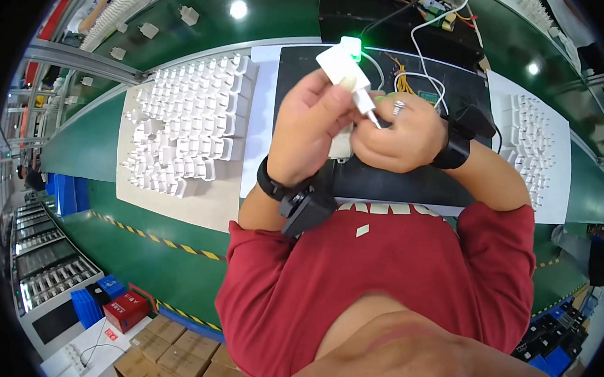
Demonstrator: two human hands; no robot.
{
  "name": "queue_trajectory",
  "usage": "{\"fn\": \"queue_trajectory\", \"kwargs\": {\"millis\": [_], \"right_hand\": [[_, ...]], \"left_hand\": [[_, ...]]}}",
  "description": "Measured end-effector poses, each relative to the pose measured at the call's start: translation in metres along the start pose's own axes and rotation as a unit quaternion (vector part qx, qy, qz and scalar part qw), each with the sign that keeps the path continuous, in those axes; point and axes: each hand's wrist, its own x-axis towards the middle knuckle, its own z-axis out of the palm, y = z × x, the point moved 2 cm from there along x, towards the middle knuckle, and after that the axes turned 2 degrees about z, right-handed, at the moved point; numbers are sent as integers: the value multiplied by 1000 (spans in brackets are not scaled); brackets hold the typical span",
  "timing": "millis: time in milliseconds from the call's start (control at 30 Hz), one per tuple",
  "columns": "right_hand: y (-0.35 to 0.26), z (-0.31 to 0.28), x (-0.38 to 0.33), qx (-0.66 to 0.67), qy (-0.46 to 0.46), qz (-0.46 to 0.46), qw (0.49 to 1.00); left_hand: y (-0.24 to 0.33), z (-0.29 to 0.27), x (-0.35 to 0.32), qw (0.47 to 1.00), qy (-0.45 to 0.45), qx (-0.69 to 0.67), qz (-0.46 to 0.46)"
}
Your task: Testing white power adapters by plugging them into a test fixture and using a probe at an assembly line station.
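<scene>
My left hand [304, 117] is closed round a white charger [337, 64], with the thumb along its near end. A white cable plug [364, 101] meets that end of the charger, and its cable runs into my right hand [406, 138]. The fingers of my right hand are curled round the cable and plug. How deep the plug sits cannot be made out. Just beyond the charger, a small white block [351, 46] glows green. Under my hands lies a black work surface [384, 184], with a pale object [341, 144] partly hidden between them.
Rows of white chargers [204, 108] stand on a board at the left, and more chargers [528, 149] at the right. Loose white cable [420, 75], yellow wires [404, 81] and a circuit board [428, 97] lie behind my right hand. A green conveyor [270, 23] carrying chargers crosses the back.
</scene>
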Motion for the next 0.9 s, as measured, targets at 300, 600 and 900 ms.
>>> {"fn": "queue_trajectory", "kwargs": {"millis": [300,600,900], "right_hand": [[-22,3,-2,260,156,208,930],[-26,30,-19,779,109,473,397],[7,16,-44,577,30,637,511]], "left_hand": [[-15,-9,-9,976,48,180,115],[-18,-29,-21,959,41,198,200],[-26,-55,-11,904,43,391,168]]}}
